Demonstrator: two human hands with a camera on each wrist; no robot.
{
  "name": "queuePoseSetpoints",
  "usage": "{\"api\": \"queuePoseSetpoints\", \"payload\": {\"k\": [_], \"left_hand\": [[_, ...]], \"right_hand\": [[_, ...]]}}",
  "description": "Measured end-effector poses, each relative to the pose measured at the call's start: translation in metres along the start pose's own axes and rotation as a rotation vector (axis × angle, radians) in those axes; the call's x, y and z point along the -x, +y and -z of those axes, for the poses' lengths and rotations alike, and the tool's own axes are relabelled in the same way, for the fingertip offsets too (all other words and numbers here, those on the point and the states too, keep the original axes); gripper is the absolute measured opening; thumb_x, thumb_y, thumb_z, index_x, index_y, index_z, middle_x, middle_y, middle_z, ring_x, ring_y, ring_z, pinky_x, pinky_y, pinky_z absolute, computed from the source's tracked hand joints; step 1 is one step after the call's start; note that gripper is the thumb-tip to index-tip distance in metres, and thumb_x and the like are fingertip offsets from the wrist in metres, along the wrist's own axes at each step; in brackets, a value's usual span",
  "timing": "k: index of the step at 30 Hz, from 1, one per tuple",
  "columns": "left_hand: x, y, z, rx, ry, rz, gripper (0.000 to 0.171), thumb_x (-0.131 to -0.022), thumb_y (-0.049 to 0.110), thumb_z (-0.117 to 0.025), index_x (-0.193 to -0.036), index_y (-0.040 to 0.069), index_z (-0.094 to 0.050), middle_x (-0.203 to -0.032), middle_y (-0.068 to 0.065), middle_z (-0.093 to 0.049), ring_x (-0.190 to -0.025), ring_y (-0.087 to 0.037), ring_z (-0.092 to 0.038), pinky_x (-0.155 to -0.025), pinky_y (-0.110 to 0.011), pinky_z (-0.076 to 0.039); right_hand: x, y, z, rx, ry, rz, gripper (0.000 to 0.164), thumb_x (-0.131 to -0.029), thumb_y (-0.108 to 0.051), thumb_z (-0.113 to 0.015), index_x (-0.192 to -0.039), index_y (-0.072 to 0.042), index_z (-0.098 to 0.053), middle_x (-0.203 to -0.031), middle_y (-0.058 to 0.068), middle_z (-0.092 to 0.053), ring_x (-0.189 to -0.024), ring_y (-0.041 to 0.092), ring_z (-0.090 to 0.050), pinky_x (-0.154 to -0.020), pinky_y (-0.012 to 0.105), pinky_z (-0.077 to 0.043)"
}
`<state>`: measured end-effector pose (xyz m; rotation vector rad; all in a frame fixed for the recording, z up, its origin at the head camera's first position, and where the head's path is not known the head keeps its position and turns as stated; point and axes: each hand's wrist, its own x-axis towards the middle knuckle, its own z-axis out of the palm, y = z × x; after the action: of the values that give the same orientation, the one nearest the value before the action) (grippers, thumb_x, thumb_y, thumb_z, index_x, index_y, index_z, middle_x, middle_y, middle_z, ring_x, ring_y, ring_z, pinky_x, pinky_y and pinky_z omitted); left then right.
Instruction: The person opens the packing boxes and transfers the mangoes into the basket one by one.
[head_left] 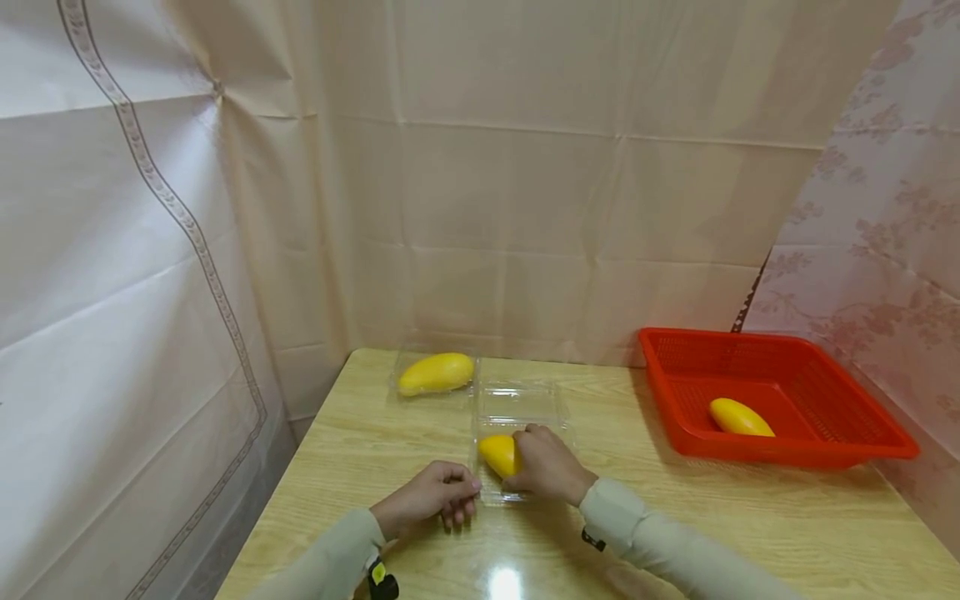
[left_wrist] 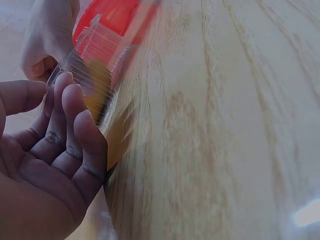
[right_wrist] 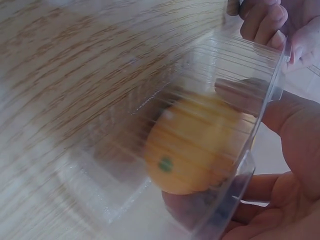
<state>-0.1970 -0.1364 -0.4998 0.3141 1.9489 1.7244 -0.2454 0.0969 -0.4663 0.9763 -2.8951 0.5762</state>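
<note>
Beige cloth [head_left: 510,167] is hanging behind a wooden bench [head_left: 337,475]; from the head view, the right hand [head_left: 553,467] is holding a yellow mango [head_left: 497,452] inside the near half of an open clear box [head_left: 519,402]. Its fingers are curling round the mango's right end. The left hand [head_left: 431,497] is gripping the box's near left corner. Farther back on the left, a second mango [head_left: 437,374] is lying in another box [head_left: 408,357], and a third mango [head_left: 741,417] is resting in a red basket [head_left: 787,450] on the right. From the left wrist, the left thumb and fingers are pinching the box's rim. From the right wrist, the right hand's fingers are gripping the mango from two sides; its rounded end, bearing a green spot [right_wrist: 165,164], is showing through the ribbed wall. Whether the mango is touching the box's floor is not showing clearly.
</note>
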Motion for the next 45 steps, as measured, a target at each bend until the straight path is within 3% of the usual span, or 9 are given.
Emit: {"api": "queuePoseSetpoints", "payload": {"k": [6,21,29,45], "left_hand": [[0.0,0.0,0.001,0.007,-0.005,-0.007,0.032,-0.107,0.021,-0.058,-0.105,-0.01,-0.065,-0.082,-0.007,-0.069,-0.063,-0.013,-0.059,-0.053,-0.025,-0.05],[0.0,-0.002,0.003,0.002,0.004,-0.002,0.033,-0.106,0.024,-0.06,-0.105,-0.008,-0.066,-0.083,-0.008,-0.07,-0.064,-0.013,-0.059,-0.054,-0.025,-0.05],[0.001,-0.003,0.002,0.005,0.012,0.006,0.032,-0.106,0.024,-0.06,-0.104,-0.007,-0.066,-0.082,-0.007,-0.069,-0.064,-0.013,-0.059,-0.054,-0.026,-0.05],[-0.001,-0.006,0.003,0.026,-0.011,-0.012,0.034,-0.105,0.025,-0.061,-0.106,-0.009,-0.065,-0.083,-0.006,-0.069,-0.064,-0.013,-0.059,-0.055,-0.025,-0.051]], "right_hand": [[0.0,0.002,0.003,-0.037,0.023,0.004,0.04,-0.067,-0.023,-0.094,-0.083,-0.005,-0.062,-0.071,-0.001,-0.051,-0.066,0.015,-0.046,-0.056,0.028,-0.04],[0.003,0.008,0.009,-0.035,0.041,-0.032,0.054,-0.07,-0.027,-0.092,-0.107,0.006,-0.069,-0.088,0.006,-0.059,-0.075,0.018,-0.049,-0.065,0.034,-0.045],[0.004,0.008,0.014,-0.072,0.05,-0.036,0.057,-0.071,-0.025,-0.094,-0.111,0.007,-0.069,-0.089,0.007,-0.06,-0.077,0.019,-0.05,-0.068,0.036,-0.046],[0.004,0.016,0.025,0.016,0.096,-0.048,0.058,-0.068,-0.028,-0.096,-0.11,0.004,-0.071,-0.086,0.002,-0.06,-0.076,0.016,-0.052,-0.069,0.035,-0.048]]}}
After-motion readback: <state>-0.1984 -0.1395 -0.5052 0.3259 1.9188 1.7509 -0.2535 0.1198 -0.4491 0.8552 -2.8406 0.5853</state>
